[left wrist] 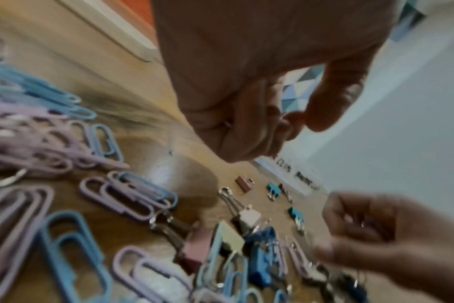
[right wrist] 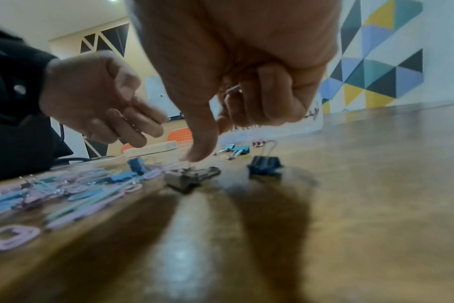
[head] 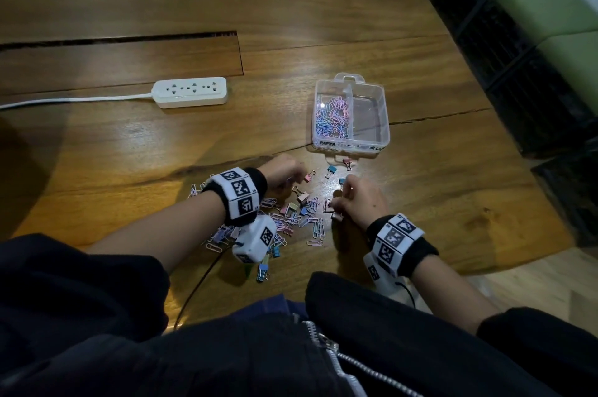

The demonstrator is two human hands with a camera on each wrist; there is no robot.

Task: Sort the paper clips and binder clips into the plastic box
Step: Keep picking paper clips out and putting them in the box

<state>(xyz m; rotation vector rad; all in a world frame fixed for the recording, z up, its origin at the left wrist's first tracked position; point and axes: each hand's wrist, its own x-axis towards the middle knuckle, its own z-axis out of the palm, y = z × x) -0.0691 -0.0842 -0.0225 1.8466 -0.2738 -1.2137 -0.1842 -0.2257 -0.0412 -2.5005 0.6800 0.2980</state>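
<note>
A clear plastic box (head: 382,111) stands beyond my hands; its left compartment holds pink and blue paper clips (head: 333,118), its right one is bare. A loose pile of paper clips and binder clips (head: 291,218) lies between my wrists. My left hand (head: 289,178) hovers over the pile's far side with fingers curled, a bit of purple paper clip (left wrist: 227,124) showing among them. My right hand (head: 338,202) keeps a wire-handled binder clip (right wrist: 232,89) in its curled fingers, while its thumb (right wrist: 202,143) points down at a pale binder clip (right wrist: 189,178) on the table.
Single binder clips lie between my hands and the box: teal (head: 330,171), pink (head: 347,163), pink (head: 309,176). A white power strip (head: 191,93) with its cord sits at the left. A cable slot (head: 129,38) crosses the table; the table edge (head: 485,264) runs at the right.
</note>
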